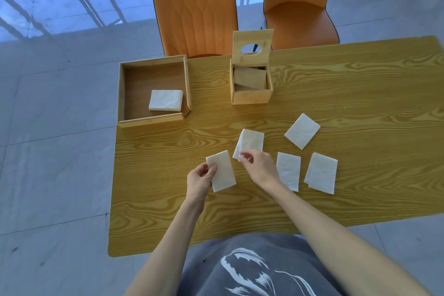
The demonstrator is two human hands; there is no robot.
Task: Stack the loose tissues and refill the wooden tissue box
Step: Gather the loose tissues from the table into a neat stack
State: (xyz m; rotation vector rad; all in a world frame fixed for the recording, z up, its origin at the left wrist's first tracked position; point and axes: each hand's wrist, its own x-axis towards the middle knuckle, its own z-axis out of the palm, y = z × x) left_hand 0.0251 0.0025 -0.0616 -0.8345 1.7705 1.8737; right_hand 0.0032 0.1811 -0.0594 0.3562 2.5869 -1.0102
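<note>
The left hand (200, 176) grips one tissue (222, 170); the right hand (258, 166) pinches a corner of another tissue (249, 143). The wooden tissue box (251, 84) stands open beyond them. Held by a corner, that sheet could unfold or tear. No writing is readable.

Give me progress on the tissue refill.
Done: box lid is up; one stack sits in the tray. In hand: left hand holds one tissue, right hand pinches another. Left: three loose tissues, then filling the box.
</note>
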